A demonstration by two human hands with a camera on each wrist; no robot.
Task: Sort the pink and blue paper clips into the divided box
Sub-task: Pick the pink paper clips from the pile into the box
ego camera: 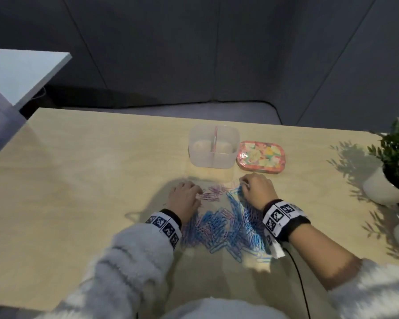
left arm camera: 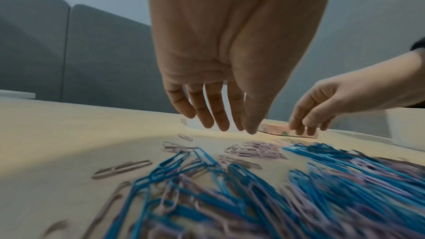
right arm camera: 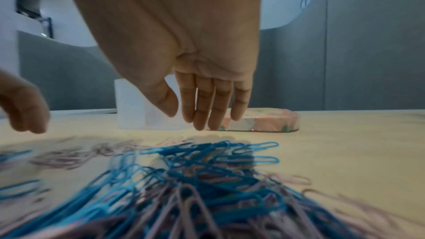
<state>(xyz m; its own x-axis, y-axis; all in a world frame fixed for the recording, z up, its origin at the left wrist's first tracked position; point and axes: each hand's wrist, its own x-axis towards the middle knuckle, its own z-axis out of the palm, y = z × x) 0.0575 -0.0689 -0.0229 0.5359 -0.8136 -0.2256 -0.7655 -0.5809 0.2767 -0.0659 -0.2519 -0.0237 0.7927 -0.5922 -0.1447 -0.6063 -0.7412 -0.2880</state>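
Observation:
A mixed pile of pink and blue paper clips [ego camera: 226, 226] lies on the wooden table [ego camera: 78, 180] between my wrists. A small group of pink clips [ego camera: 211, 193] sits ahead of it, and a band of blue clips [ego camera: 236, 199] lies to its right. The clear divided box [ego camera: 213, 146] stands beyond them, with a pink divider and nothing visible inside. My left hand [left arm camera: 223, 126] hovers over the pink clips, fingers straight, holding nothing. My right hand [right arm camera: 197, 119] hangs over the blue clips [right arm camera: 207, 152], fingers straight, thumb apart, empty.
The box's floral lid [ego camera: 260, 157] lies flat just right of the box. A potted plant in a white pot [ego camera: 389, 180] stands at the table's right edge. A white shelf [ego camera: 21, 72] juts in at far left. A black cable [ego camera: 297, 272] trails from my right wrist.

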